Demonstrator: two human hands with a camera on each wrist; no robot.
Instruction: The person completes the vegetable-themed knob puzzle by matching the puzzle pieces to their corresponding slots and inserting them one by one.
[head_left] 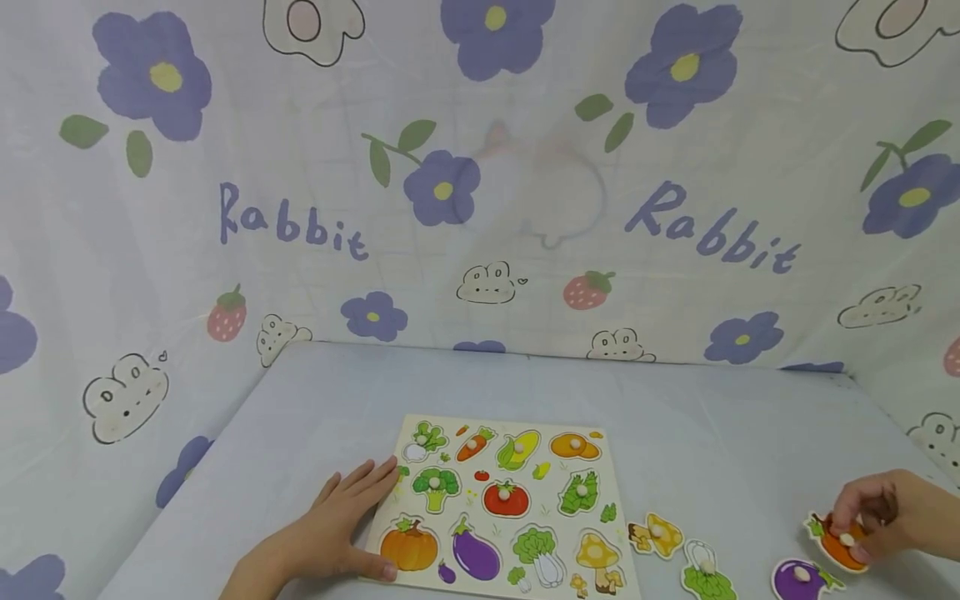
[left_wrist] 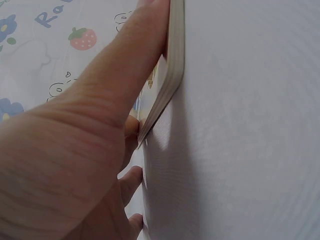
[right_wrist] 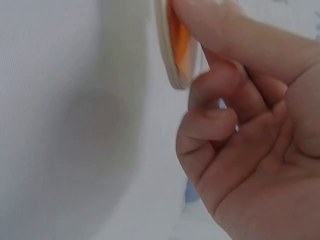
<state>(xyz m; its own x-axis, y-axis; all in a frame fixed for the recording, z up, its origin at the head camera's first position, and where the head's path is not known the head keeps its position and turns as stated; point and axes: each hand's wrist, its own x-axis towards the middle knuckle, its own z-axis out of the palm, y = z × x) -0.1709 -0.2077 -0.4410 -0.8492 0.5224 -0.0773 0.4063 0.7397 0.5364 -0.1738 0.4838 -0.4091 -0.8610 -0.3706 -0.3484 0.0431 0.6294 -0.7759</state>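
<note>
A wooden vegetable puzzle board [head_left: 546, 510] lies on the table. My left hand [head_left: 330, 525] rests at its left side, the thumb lying over the lower left corner and the other fingers extended along the edge. Off to the right, my right hand [head_left: 888, 512] pinches a pumpkin puzzle piece [head_left: 831, 546] between thumb and fingers, around its knob. The piece stands tilted, and in the right wrist view its orange face [right_wrist: 181, 47] is partly behind the thumb. Just below that hand lies an eggplant piece [head_left: 793, 581].
Between board and right hand lie a mushroom piece [head_left: 667, 542] and a cabbage piece [head_left: 705, 583]. Knobbed pieces such as the tomato [head_left: 517, 506] and broccoli [head_left: 432, 498] sit in the board. A patterned curtain [head_left: 420, 267] stands behind the table [head_left: 337, 392].
</note>
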